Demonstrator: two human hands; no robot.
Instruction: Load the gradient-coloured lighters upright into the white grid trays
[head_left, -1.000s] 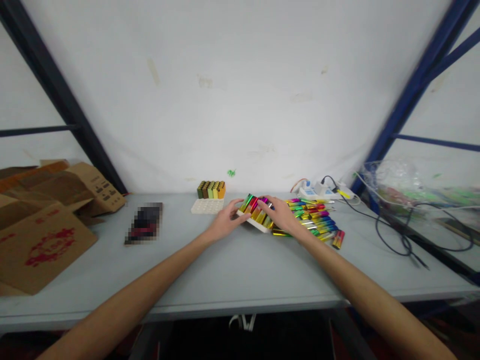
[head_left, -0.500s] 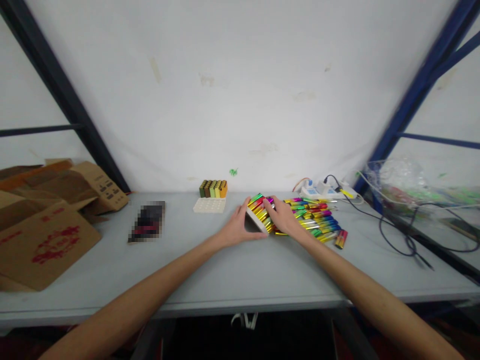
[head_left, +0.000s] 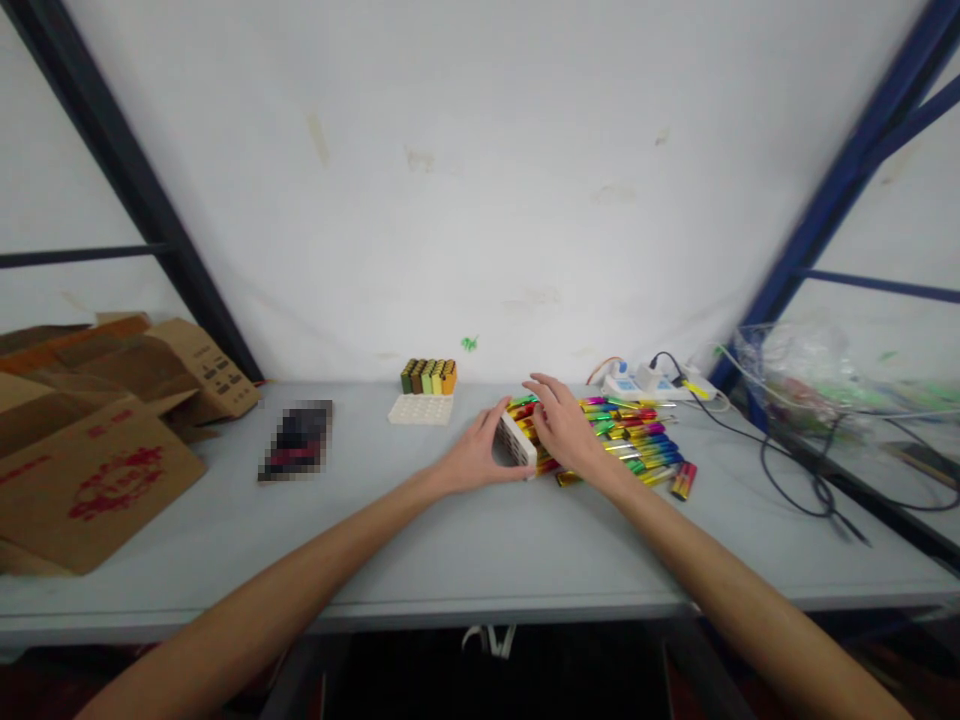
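A worker's left hand point(head_left: 480, 450) clasps a white tray point(head_left: 517, 447) at a gray desk point(head_left: 465, 560), thumb at the near end and fingers at the far end, the tray tipped up on its side with its gridded base turned toward the palm. Shiny tubes point(head_left: 523, 412) in gold, red and green show against the tray's other face, next to a loose heap of colored tubes point(head_left: 645, 440) on the desk. The right hand point(head_left: 564, 425) hangs over them, fingers loosely spread and raised, with no grip to be seen; whether its thumb touches a tube cannot be told.

The step in hand appears to be handling the tubes at the tipped tray, with the left hand bracing it and the right hand guarding its face. The next move seems to call for a steady left-hand hold and light right-hand contact, so that the tubes do not scatter.

A lone red-and-gold tube point(head_left: 683, 480) lies at the heap's near right edge. Toward the wall, a second white tray point(head_left: 421, 410) lies flat in front of an upright block of green, brown, yellow and orange tubes point(head_left: 427, 378). Cardboard boxes point(head_left: 112, 470) crowd the left end; a white power strip point(head_left: 637, 385) sits behind the heap.
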